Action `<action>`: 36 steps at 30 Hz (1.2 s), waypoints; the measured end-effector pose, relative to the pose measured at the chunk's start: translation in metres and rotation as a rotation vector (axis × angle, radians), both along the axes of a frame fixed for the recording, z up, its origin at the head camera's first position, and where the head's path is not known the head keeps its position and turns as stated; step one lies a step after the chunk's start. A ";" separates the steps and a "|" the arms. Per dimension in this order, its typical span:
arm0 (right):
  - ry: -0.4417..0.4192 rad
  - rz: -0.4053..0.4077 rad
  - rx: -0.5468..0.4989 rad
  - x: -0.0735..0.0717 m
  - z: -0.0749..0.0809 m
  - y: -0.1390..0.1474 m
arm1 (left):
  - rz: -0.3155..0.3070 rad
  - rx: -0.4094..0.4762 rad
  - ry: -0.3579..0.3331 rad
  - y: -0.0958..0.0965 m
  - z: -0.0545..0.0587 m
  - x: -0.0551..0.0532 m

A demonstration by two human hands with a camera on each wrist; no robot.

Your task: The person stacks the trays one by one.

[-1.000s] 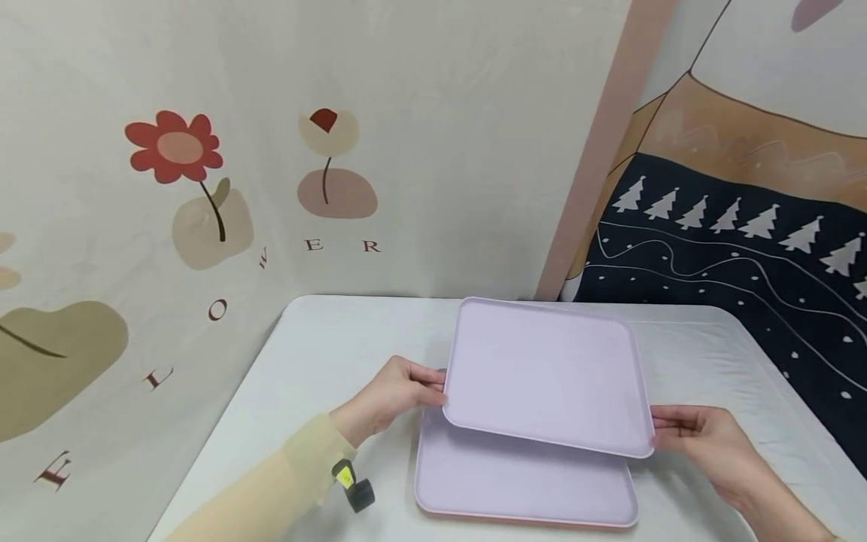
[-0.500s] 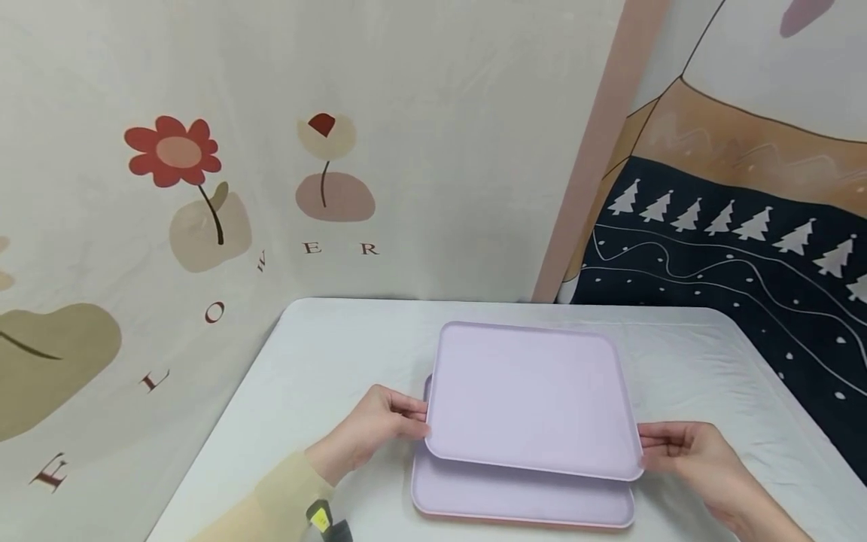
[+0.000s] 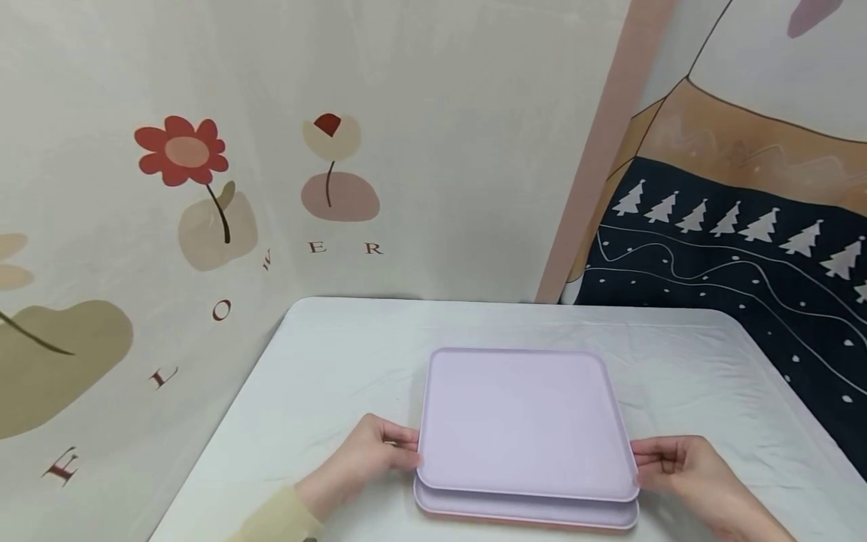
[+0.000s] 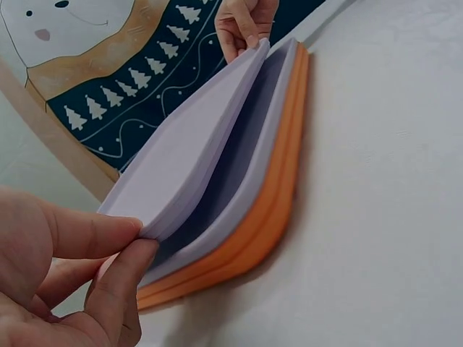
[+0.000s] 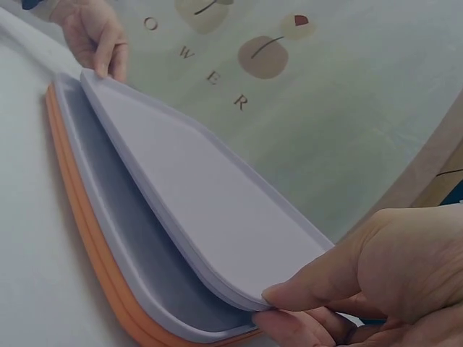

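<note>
My left hand (image 3: 366, 461) and right hand (image 3: 684, 473) pinch opposite side edges of a lilac rectangular tray (image 3: 518, 421) with rounded corners and a low raised rim. It hovers tilted just above a second lilac tray (image 3: 528, 510), whose near edge shows below it in the head view. Under that lower tray lie orange trays (image 4: 289, 181), stacked, seen from the side in both wrist views. In the left wrist view, the left thumb and fingers close on the held tray's corner. Most of the lower tray's surface is hidden beneath the held one in the head view.
The stack stands on a white-covered table (image 3: 325, 361). Behind it hangs a pale cloth (image 3: 460, 150) printed with flowers and letters. A dark cloth (image 3: 711, 263) with white trees borders the right side.
Both hands have brought the held lilac tray down and towards the person, so it covers more of the lower tray. Its sideways slant has levelled out.
</note>
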State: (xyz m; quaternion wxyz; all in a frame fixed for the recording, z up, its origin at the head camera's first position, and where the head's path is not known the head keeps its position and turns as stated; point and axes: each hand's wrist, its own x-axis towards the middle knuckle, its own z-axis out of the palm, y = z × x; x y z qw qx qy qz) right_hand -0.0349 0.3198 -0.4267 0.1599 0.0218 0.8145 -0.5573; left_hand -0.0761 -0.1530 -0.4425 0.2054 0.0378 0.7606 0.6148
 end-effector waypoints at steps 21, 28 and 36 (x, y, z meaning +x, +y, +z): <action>-0.011 0.088 0.012 0.008 -0.007 0.003 | -0.040 -0.061 0.076 -0.003 -0.002 0.015; 0.015 0.090 -0.007 0.009 -0.006 0.002 | -0.067 -0.099 0.084 -0.001 0.003 0.014; -0.004 0.064 0.014 0.009 -0.007 0.000 | -0.065 -0.158 0.126 0.003 0.006 0.015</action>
